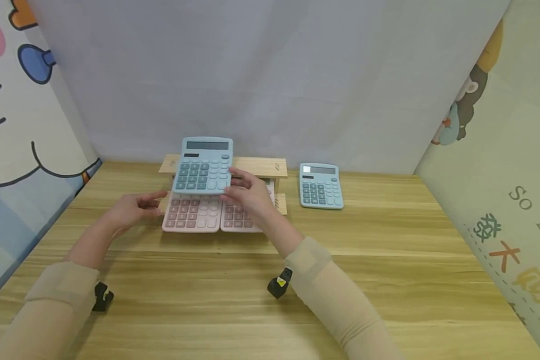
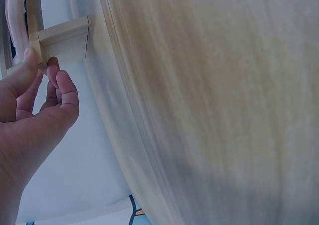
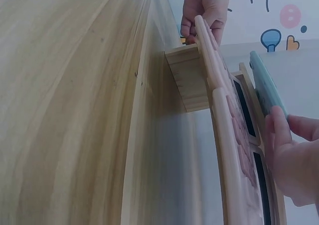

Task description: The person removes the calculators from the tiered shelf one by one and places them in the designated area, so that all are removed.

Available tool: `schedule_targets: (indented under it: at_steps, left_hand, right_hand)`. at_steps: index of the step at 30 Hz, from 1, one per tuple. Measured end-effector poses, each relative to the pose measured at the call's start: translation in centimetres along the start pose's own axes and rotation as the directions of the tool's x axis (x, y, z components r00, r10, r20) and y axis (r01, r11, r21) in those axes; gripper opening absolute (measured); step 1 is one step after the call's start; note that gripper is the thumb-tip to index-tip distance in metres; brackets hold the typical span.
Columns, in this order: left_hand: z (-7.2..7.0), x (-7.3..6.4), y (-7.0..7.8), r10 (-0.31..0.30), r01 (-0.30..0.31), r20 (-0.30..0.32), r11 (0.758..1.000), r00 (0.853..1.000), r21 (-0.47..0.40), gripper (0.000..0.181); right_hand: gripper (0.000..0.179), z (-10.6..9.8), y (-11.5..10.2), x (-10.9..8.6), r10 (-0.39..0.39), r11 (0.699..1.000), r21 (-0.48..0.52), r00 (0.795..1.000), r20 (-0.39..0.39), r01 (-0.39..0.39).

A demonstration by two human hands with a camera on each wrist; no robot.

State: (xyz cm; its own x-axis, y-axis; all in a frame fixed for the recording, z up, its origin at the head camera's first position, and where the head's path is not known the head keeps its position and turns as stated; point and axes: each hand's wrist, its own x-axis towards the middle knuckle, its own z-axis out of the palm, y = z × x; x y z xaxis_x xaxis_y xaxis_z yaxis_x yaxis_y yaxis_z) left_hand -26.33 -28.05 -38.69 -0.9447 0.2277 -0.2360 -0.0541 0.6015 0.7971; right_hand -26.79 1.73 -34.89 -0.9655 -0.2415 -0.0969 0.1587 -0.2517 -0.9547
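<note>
Left arm (image 1: 45, 315) and right arm (image 1: 337, 295) sleeved, both reaching over counter (image 1: 198, 290). Left hand (image 1: 135, 211) above counter's far left, thumb and fingers bent, pinching. Right hand (image 1: 252, 197) above counter's far middle, also pinching.

Pink calculator (image 1: 239, 221) partly hidden behind right fingers (image 1: 244, 175), wooden rack (image 2: 65, 40) at left fingers (image 2: 68, 88) cut off in left wrist view, unreadably small labels (image 1: 313, 193) on separate blue calculator (image 1: 322, 186) right of right fingers

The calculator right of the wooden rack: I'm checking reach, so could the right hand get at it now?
Probably not to grasp it yet: the right hand holds another blue calculator, though the way to the lone calculator looks free.
</note>
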Motion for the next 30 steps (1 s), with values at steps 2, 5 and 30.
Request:
schedule_targets:
  at_steps: [2,5,30]
  left_hand:
    - [0.0,0.0,0.0,0.003,-0.003,0.000,1.000,1.000,0.003,0.064]
    - [0.1,0.0,0.1,0.000,0.000,0.001,1.000,1.000,0.005,0.064]
    - [0.1,0.0,0.2,-0.008,0.009,-0.008,1.000,1.000,0.022,0.062]
  right_hand:
    - [0.056,-0.2,-0.2,-0.1,0.000,1.000,0.007,1.000,0.002,0.000]
    - [0.056,-0.5,-0.5,-0.2,0.010,1.000,0.004,1.000,-0.006,-0.010]
    - [0.056,-3.7,-4.2,-2.1,0.063,0.998,0.010,0.998,-0.012,-0.063]
